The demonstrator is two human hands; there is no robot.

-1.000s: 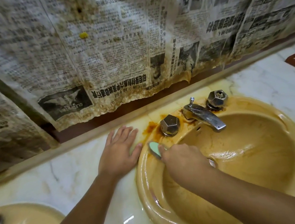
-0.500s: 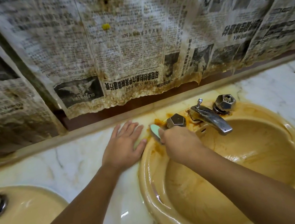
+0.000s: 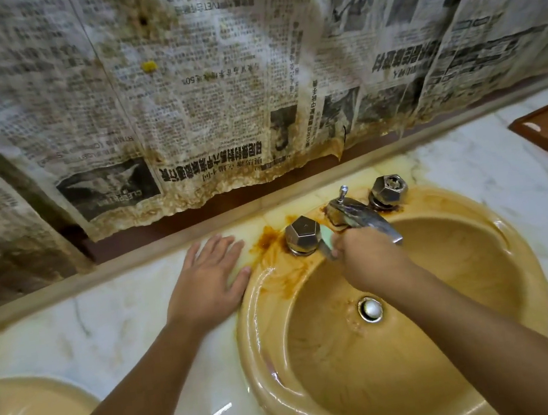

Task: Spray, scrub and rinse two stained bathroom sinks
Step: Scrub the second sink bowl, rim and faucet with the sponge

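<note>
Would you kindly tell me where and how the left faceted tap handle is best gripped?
Probably grip the left tap handle round its flat side facets, coming from above and its left: the angular faces give purchase, and the right hand with the sponge crowds its right side.

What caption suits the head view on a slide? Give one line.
Right hand holds a green sponge beside the spout of a stained sink; left hand rests flat on the marble counter.
</note>
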